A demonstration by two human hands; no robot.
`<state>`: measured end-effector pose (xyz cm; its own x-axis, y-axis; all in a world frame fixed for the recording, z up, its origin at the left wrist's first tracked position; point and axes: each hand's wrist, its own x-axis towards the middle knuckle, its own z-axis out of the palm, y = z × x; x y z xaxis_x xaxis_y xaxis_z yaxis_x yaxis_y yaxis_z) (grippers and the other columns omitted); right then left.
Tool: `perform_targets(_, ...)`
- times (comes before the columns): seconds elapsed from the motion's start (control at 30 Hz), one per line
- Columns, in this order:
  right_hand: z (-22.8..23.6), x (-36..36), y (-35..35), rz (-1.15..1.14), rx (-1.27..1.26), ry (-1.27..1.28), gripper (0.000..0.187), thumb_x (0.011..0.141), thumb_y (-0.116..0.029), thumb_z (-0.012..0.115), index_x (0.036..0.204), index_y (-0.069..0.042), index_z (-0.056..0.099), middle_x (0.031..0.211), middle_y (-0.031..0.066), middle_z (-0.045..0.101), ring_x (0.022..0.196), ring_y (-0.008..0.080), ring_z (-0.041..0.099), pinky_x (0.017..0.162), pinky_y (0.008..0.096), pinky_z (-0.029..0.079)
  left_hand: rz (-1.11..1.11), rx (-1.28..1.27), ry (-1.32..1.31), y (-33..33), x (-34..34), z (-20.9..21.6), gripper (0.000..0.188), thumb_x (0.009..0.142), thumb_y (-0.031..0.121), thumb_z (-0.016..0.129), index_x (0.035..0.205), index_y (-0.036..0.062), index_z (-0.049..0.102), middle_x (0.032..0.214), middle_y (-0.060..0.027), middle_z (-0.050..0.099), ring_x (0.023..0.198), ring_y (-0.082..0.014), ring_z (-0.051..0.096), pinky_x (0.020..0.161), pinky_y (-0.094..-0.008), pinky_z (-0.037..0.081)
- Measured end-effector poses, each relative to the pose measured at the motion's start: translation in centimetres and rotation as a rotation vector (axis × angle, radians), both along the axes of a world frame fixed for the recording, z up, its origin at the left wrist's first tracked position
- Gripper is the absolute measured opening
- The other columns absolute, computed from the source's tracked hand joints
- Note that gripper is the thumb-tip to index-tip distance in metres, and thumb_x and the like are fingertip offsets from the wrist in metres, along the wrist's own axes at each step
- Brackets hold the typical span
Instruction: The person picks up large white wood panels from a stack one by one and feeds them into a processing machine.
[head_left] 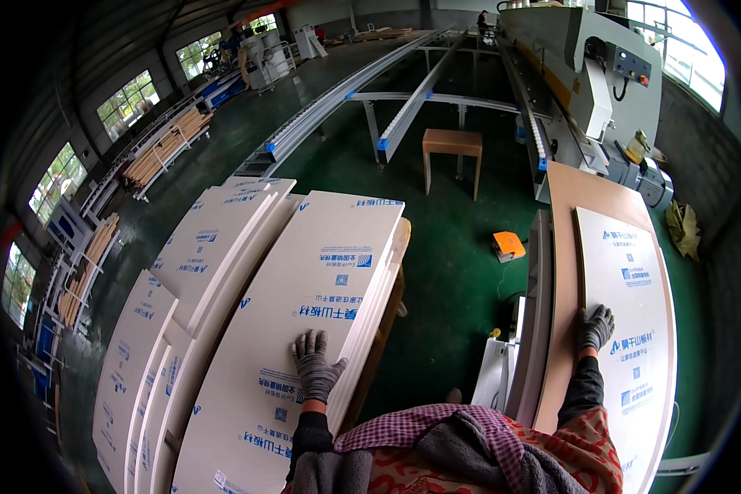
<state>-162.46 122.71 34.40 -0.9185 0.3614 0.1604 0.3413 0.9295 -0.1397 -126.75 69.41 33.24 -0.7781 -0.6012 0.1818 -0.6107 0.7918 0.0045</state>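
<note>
My left hand (317, 369), in a grey striped glove, lies flat with its fingers apart on the top white panel (337, 284) of a stack in front of me. Blue print covers the panel's film. On the right, my right hand (597, 328), in a similar glove, rests with fingers stretched out near the left edge of another white printed panel (630, 288). That panel lies on a larger brown board (564, 218). Neither hand holds anything that I can see.
More stacked white panels (210, 239) stand to the left. An orange box (509, 245) and a brown stool (453, 143) are on the green floor between the stacks. Long metal rails (346, 89) run ahead beside a large machine (617, 82). Wooden strips (169, 146) lie on racks at far left.
</note>
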Motion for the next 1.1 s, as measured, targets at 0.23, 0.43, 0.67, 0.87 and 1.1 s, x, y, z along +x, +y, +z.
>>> perform_targets(0.23, -0.24, -0.21, 0.23, 0.002, -0.015, -0.011, 0.074, 0.079, -0.055, 0.059, 0.135, -0.009, 0.044, 0.144, 0.0149, 0.036, 0.135, 0.0314, 0.028, 0.112, 0.041, 0.018, -0.003, 0.043, -0.005, 0.16, -0.02, 0.48, 0.083, 0.068, 0.051, 0.069, 0.136, 0.0125, 0.041, 0.141, -0.0096, 0.035, 0.134, -0.0297, 0.023, 0.114, -0.0476, 0.008)
perform_targets(0.43, -0.32, -0.24, 0.24, -0.005, -0.017, -0.012, 0.074, 0.078, -0.055, 0.059, 0.135, -0.01, 0.044, 0.144, 0.0142, 0.035, 0.136, 0.0311, 0.028, 0.112, 0.0408, 0.018, 0.002, 0.024, 0.01, 0.24, -0.07, 0.47, 0.081, 0.067, 0.05, 0.067, 0.135, 0.0141, 0.042, 0.14, -0.0081, 0.037, 0.134, -0.0292, 0.025, 0.113, -0.0477, 0.01)
perform_targets(0.67, -0.43, -0.32, 0.37, -0.003, -0.023, -0.004, 0.073, 0.079, -0.054, 0.059, 0.135, -0.009, 0.044, 0.144, 0.015, 0.035, 0.136, 0.0312, 0.027, 0.112, 0.0405, 0.018, 0.012, 0.036, -0.015, 0.23, -0.11, 0.44, 0.084, 0.068, 0.052, 0.068, 0.137, 0.0139, 0.04, 0.142, -0.0104, 0.035, 0.135, -0.0291, 0.023, 0.114, -0.0459, 0.008)
perform_targets(0.87, -0.18, -0.13, 0.11, 0.007, -0.029, 0.002, 0.072, 0.079, -0.053, 0.059, 0.135, -0.008, 0.044, 0.144, 0.016, 0.035, 0.136, 0.0314, 0.028, 0.113, 0.0405, 0.017, 0.011, 0.04, -0.024, 0.41, -0.13, 0.78, 0.085, 0.068, 0.052, 0.068, 0.137, 0.0122, 0.039, 0.142, -0.0105, 0.035, 0.135, -0.029, 0.023, 0.114, -0.0455, 0.007)
perform_targets(1.1, -0.05, -0.1, 0.12, 0.0, -0.025, 0.005, 0.073, 0.079, -0.053, 0.059, 0.135, -0.009, 0.044, 0.144, 0.0156, 0.035, 0.136, 0.0307, 0.028, 0.113, 0.0402, 0.017, 0.016, 0.026, -0.021, 0.28, -0.08, 0.31, 0.083, 0.069, 0.052, 0.066, 0.137, 0.0135, 0.039, 0.143, -0.0092, 0.034, 0.136, -0.0288, 0.022, 0.114, -0.0467, 0.007)
